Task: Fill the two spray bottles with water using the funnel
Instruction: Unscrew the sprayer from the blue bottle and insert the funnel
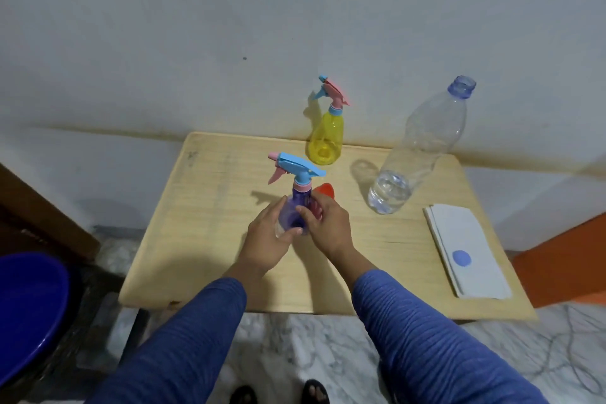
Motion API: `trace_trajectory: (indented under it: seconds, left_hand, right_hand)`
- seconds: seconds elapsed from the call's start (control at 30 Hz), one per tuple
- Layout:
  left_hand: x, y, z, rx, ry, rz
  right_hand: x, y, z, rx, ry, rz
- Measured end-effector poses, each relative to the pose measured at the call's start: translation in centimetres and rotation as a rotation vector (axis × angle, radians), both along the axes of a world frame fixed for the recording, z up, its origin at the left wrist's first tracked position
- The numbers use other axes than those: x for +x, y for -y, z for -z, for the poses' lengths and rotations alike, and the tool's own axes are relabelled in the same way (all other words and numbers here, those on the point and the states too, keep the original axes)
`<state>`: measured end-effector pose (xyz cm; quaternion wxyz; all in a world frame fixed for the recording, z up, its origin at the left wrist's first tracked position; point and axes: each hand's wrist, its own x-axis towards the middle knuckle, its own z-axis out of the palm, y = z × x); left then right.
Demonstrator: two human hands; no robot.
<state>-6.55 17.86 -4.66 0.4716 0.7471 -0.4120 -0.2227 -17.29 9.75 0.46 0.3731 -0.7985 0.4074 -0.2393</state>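
Both your hands are on the purple bottle (296,210), mid-table (203,239). Left hand (267,241) wraps the body from the left, fingers curled round it, thumb across the front. Right hand (324,223) clasps it from the right, fingertips on the upper body just below the pink collar. So both are grasping the same bottle, neither one loose.

Bottle stands upright, long axis vertical; its sprayer head (295,166) is still screwed on, directly above your fingers, nozzle pointing left. Key relation for the next move, as I judge it: the cap sits straight up from the right fingertips, and the right hand is the nearer one to the collar, so that hand goes up to unscrew while the left holds the body.

Funnel (324,190) (red) is just behind your right fingers, mostly hidden. Yellow bottle (324,138) is farther back beyond the fingers, head on too. Water bottle (416,154) is off to the right of the right hand, uncapped, low water level. Its cap (461,258) sits on the cloth (472,239), far right.

Can't tell if the purple bottle has water in it.
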Motion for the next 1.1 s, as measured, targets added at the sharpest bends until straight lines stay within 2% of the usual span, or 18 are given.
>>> trace_trajectory:
  seconds: [0.4, 0.5, 0.67, 0.83, 1.1]
  left_hand:
    - [-6.5, 2.5, 2.9, -0.045, -0.017, -0.144]
    - [-6.8, 3.2, 3.0, -0.055, -0.047, -0.155]
    - [-7.1, 3.4, 3.4, -0.014, -0.090, -0.185]
    - [-7.2, 3.6, 3.2, 0.024, -0.105, -0.194]
    - [-8.3, 4.2, 3.1, 0.019, -0.082, -0.240]
  right_hand:
    - [-4.8, 4.2, 3.6, 0.155, -0.088, -0.093]
    - [-5.0, 5.1, 3.7, 0.192, 0.004, -0.092]
    - [-5.2, 5.7, 2.6, 0.250, 0.328, -0.157]
    - [-4.7, 7.5, 1.1, 0.248, 0.333, -0.328]
    - [-4.5, 8.1, 1.0, 0.213, 0.269, -0.384]
